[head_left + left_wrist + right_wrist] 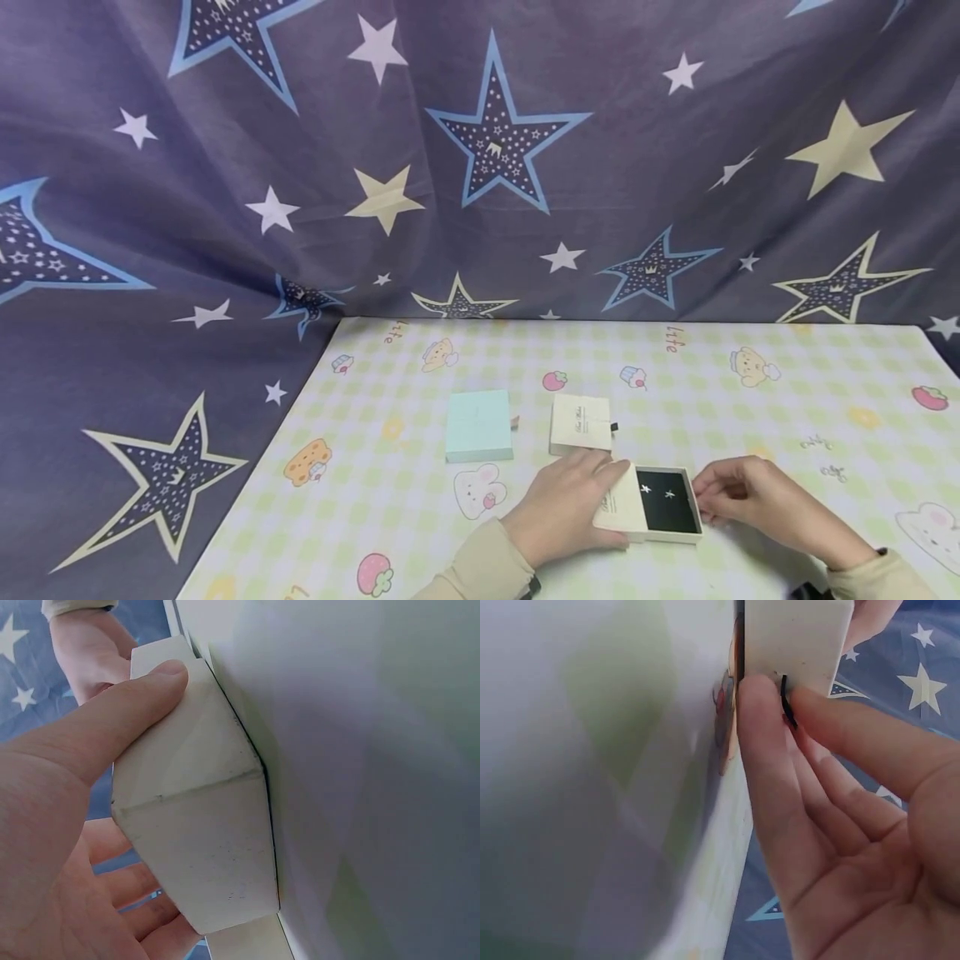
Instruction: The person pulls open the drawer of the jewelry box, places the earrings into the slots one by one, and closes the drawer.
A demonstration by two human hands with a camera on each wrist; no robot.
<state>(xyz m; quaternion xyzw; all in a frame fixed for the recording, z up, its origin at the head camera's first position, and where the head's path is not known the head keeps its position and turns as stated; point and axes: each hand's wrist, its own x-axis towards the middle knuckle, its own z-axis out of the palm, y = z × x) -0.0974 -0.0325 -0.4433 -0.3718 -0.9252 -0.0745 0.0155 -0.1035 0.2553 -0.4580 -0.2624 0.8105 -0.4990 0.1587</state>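
A cream drawer box [625, 500] lies on the table, its drawer [675, 537] slid partly out to the right. Two small silver star-like pieces [670, 494] sit on the black pad [666, 517] inside. My left hand [558, 508] grips the box's outer sleeve [199, 847], thumb along one side and fingers on the opposite one. At the drawer's right end is my right hand [757, 500], its thumb and fingers pinching the short black ribbon tab [788, 705].
Just behind stands another cream box [581, 421] with a black tab. A mint-green box [478, 425] with a pinkish tab lies to its left. Small silvery pieces [832, 472] lie on the right of the patterned tablecloth [750, 417]. A star-printed curtain [480, 250] hangs behind.
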